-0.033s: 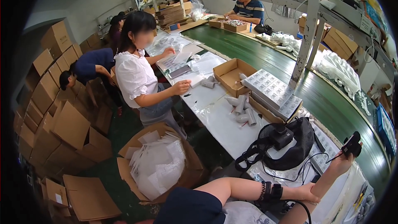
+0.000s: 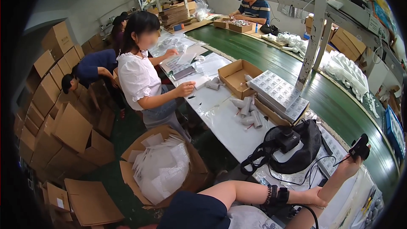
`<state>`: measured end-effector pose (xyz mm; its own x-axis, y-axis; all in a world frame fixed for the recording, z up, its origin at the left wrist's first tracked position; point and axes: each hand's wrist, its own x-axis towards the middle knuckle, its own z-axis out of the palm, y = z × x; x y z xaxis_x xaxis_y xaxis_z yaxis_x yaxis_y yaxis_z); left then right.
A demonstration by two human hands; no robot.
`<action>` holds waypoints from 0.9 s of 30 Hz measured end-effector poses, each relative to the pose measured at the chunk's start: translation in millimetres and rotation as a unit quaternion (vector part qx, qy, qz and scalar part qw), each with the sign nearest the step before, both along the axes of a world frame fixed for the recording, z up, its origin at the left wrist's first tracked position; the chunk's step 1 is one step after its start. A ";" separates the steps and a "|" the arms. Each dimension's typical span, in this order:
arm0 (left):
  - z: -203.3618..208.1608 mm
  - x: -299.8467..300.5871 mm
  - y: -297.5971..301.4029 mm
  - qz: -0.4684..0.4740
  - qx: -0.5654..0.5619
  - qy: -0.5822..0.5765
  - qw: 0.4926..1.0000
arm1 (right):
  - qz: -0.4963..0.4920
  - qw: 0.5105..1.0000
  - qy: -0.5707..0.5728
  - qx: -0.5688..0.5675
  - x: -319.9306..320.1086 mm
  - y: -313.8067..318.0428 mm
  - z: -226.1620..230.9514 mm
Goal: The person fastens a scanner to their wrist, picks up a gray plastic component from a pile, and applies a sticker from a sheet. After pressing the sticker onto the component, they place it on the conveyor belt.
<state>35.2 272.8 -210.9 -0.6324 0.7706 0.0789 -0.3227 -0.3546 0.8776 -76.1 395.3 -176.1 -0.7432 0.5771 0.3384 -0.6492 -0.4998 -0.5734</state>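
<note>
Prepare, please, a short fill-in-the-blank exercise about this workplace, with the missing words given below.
1. The person's left hand touches their other ____.
2. The small device at the right hand is ____ in colour.
3. The long belt beside the work table is ____ in colour.
4. The open box with white packing sheets stands on the ____.

Missing words: arm; black; green; floor.

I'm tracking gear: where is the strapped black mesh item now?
In the head view, the black mesh item lies right of centre on the white table, between the grey cylindrical pieces and the person's right hand.
</note>
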 end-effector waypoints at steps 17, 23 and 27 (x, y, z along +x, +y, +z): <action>70.8 -35.1 -104.8 0.337 -0.091 0.405 0.845 | 0.062 0.995 0.031 -0.065 27.5 -42.8 16.2; 83.4 -69.7 -95.9 0.346 -0.098 0.445 0.820 | 0.156 0.983 -0.015 -0.090 56.7 -103.8 56.0; 59.8 -78.6 -75.6 0.302 -0.065 0.334 0.891 | 0.183 0.978 -0.030 -0.098 69.1 -110.0 53.6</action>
<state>-43.4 197.2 -151.1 -0.7801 0.3354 0.5281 0.5018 -0.1686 0.8484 -7.1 285.3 -122.5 -0.9270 0.3181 0.1985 -0.3749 -0.7960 -0.4752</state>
